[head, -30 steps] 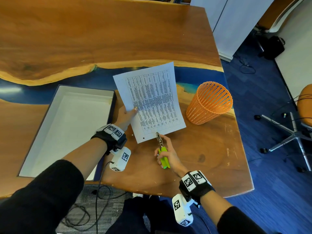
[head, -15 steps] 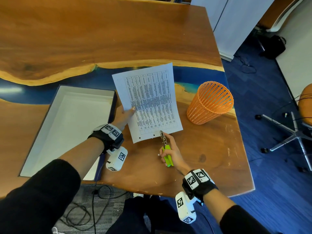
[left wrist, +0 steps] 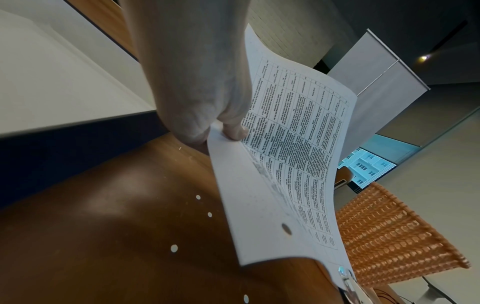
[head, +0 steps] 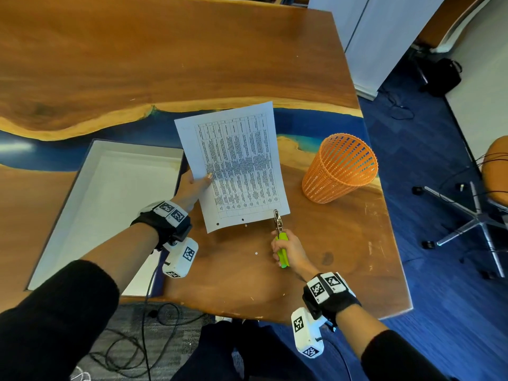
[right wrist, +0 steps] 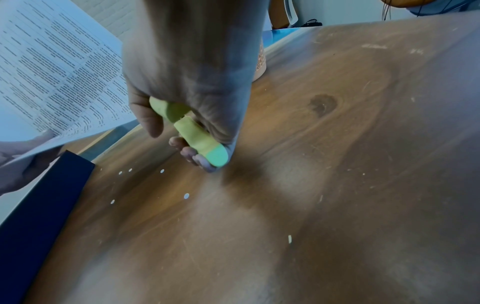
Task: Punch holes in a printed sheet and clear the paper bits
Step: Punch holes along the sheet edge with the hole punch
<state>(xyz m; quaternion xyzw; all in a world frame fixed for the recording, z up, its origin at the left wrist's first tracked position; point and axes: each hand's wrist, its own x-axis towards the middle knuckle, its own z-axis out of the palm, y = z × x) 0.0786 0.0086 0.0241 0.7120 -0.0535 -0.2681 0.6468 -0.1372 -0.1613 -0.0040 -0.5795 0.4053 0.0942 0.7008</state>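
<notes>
My left hand [head: 193, 185] pinches the left edge of a printed sheet [head: 239, 163] and holds it tilted above the wooden table [head: 247, 276]. Two punched holes show along the sheet's near edge. My right hand [head: 288, 250] grips the green handles of a hand-held hole punch [head: 281, 237], whose metal head sits on the sheet's near right corner. In the right wrist view the fingers curl round the green punch [right wrist: 192, 129]. Several small white paper bits [right wrist: 186, 196] lie on the table below the sheet [left wrist: 283, 164], and also show as paper bits [left wrist: 174, 248] in the left wrist view.
An orange mesh basket [head: 339, 167] stands on the table to the right of the sheet. A shallow white tray with a dark rim [head: 110, 199] lies to the left. The table's right edge drops to blue carpet, where a chair base [head: 475, 215] stands.
The sheet has shifted slightly left and tilted, and the punch has moved right along its near edge, from mid-edge to the right corner. A second hole now shows.
</notes>
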